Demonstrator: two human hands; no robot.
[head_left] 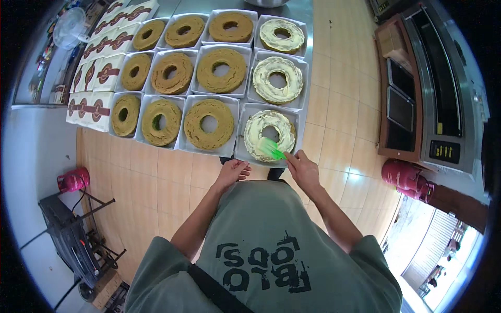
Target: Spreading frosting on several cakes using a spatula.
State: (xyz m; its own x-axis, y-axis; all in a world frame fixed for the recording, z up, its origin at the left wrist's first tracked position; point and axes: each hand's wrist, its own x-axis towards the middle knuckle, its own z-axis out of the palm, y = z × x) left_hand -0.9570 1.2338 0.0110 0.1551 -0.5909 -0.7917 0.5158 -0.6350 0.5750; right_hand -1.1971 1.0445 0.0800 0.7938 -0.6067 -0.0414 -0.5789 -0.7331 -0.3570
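Note:
My right hand [304, 169] grips a green spatula [272, 148], its blade smeared with pale cream. The blade lies on the near left part of a cream-topped ring cake [284, 136] in an open white box [250, 157] at the table's near right corner. Just left of that box's front edge, my left hand [233, 175] hangs with loosely curled fingers and nothing visible in it. Two more cream-covered ring cakes [277, 80] stand in boxes behind the near one. To the left are several plain brown ring cakes [209, 124], each in its own white box.
Closed white boxes with brown bands [99, 110] are stacked at the table's left end. A metal bowl [266, 2] stands at the far edge. An oven [438, 83] is on the right, with a pink gas cylinder [404, 177] below. Another pink cylinder [73, 180] stands at left.

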